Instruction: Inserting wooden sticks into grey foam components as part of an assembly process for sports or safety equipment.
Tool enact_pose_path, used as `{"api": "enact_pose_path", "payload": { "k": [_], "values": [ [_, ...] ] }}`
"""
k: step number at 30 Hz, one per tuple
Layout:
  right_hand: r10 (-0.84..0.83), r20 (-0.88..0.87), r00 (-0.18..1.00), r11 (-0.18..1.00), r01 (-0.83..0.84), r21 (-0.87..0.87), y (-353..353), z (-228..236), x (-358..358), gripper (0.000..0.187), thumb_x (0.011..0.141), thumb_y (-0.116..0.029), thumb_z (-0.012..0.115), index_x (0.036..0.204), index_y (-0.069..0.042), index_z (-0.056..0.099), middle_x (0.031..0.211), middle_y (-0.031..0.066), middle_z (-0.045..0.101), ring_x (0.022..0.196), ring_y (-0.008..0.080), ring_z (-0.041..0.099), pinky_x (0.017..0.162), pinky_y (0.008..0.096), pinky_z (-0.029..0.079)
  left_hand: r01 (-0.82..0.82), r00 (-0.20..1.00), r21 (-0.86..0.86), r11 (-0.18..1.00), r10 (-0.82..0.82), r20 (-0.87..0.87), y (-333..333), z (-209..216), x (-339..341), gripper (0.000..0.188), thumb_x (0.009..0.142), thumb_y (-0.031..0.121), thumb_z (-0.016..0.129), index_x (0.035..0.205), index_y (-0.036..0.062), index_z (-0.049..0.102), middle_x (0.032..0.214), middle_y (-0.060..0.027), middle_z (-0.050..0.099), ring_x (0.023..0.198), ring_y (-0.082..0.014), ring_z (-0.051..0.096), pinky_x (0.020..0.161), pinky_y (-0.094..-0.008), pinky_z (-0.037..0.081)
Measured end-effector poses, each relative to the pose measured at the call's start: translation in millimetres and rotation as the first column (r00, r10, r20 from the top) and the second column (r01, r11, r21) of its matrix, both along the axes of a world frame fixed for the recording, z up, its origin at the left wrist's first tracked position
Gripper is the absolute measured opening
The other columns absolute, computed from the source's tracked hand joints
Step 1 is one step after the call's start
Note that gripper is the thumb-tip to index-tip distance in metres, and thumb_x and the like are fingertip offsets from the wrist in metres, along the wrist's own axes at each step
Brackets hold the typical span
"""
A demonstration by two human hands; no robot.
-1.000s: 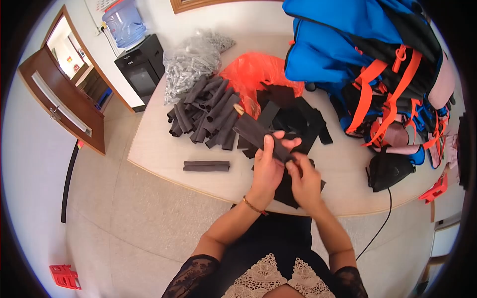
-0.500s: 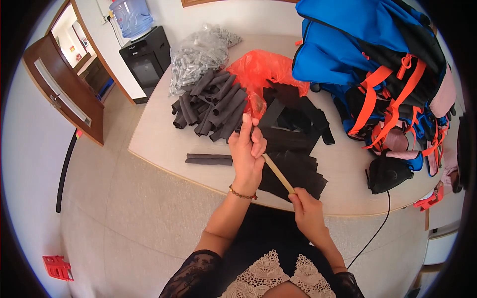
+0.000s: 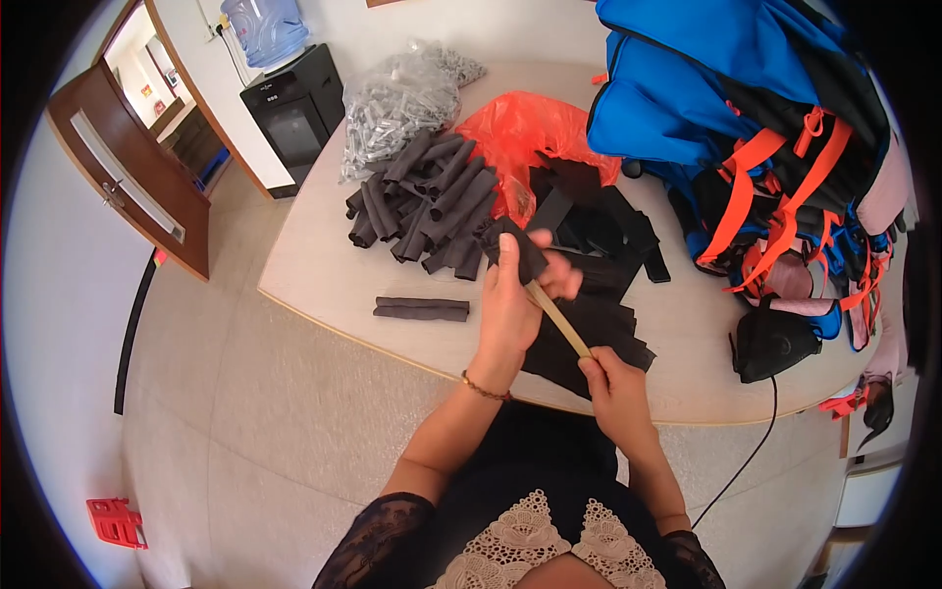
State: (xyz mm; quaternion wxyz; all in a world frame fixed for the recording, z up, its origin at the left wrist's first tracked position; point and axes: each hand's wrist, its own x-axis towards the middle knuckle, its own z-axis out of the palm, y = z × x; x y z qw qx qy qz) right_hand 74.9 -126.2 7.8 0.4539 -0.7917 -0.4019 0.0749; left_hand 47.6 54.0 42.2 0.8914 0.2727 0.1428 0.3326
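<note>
My left hand (image 3: 512, 309) is above the table, its thumb against a bunched piece of dark fabric (image 3: 514, 249). Its other fingers are loosened and blurred by motion. A flat, pale wooden stick (image 3: 559, 322) runs from my right hand (image 3: 615, 385) up to the fabric at my left palm; its far end is hidden. My right thumb and fingers are closed on the stick's near end. Beneath my hands lies a stack of flat dark fabric pieces (image 3: 589, 339). One dark fabric tube (image 3: 422, 309) lies alone left of my left hand.
A heap of dark fabric tubes (image 3: 427, 201), a clear bag of small grey pieces (image 3: 392, 113) and a red plastic bag (image 3: 500, 128) occupy the table's far side. At right stands a blue-and-black backpack (image 3: 657, 98) with orange straps. A black pouch (image 3: 770, 344) sits near a cable.
The fingers of my left hand have loosened from around the stick, and bunched dark fabric now shows above them. My left hand has shifted slightly right; my right hand still grips the stick.
</note>
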Motion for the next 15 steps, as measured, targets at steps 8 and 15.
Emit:
{"api": "enact_pose_path", "payload": {
  "k": [8, 15],
  "values": [
    [0.207, -0.011, 0.978, 0.969, -0.206, -0.134, -43, 2, -8, 0.011, 0.091, -0.012, 0.059, 0.093, -0.001, 0.056, 0.065, 0.0139, 0.056, 0.057, 0.0251, 0.059, 0.052, 0.0346, 0.043, -0.421, 0.847, -0.006, 0.907, 0.396, 0.356, 113, -14, -36, 0.040, 0.099, 0.043, 0.044, 0.072, 0.0138, 0.045, 0.053, 0.0071, 0.026, 0.042, -0.0047, 0.019, 0.036, -0.0229, 0.016],
    [0.084, -0.221, 0.972, 0.977, -0.037, 0.208, 3, 28, 22, 0.017, 0.080, -0.009, 0.073, 0.081, -0.004, 0.058, 0.061, -0.0016, 0.043, 0.055, 0.0044, 0.038, 0.050, 0.0215, 0.033, -0.429, 0.856, -0.003, 0.903, 0.407, 0.317, 71, -6, -7, 0.034, 0.101, 0.036, 0.042, 0.077, 0.0123, 0.044, 0.054, 0.0056, 0.026, 0.041, -0.0058, 0.019, 0.036, -0.0228, 0.017]
  ]
}}
